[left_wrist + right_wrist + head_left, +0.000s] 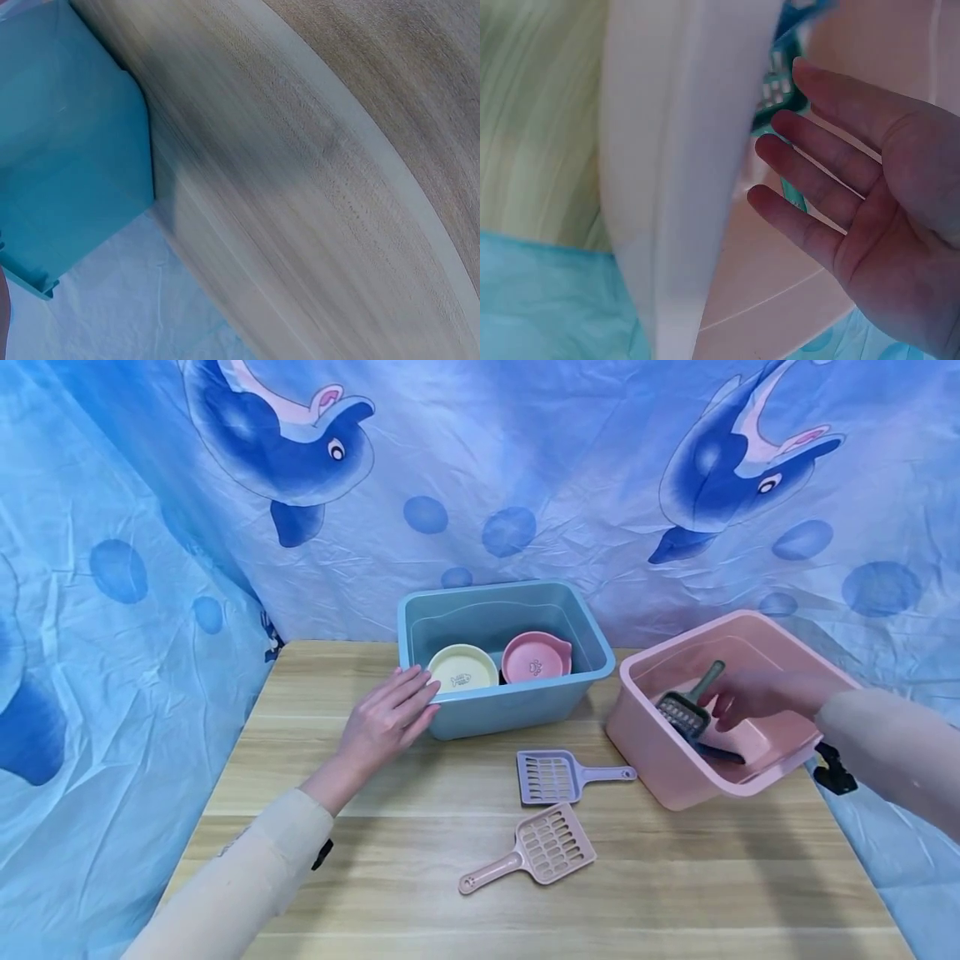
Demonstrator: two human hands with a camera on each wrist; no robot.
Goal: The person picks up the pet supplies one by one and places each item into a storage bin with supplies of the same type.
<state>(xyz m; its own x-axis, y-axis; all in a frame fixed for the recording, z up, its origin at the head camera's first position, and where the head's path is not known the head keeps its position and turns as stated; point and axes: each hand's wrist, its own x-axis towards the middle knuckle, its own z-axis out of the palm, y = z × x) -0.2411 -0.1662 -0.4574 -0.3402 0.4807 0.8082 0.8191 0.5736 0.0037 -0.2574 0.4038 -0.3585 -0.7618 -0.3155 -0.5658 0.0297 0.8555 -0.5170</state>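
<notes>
My left hand (390,710) rests on the front left corner of a blue bin (510,706), its fingers extended over the rim. Inside that bin are a pale yellow dish (461,664) and a pink dish (534,653). My right hand (742,697) reaches into a tilted pink bin (656,752), beside a green litter scoop (684,714). In the right wrist view, the fingers of my right hand (855,180) are loosely extended near the green scoop (780,90) without gripping it. A dark blue scoop (720,753), partly hidden, lies below.
A purple litter scoop (551,777) and a pink litter scoop (551,847) lie on the wooden table (360,893) in front of the bins. A blue dolphin-print cloth (510,477) hangs behind the table and down its sides.
</notes>
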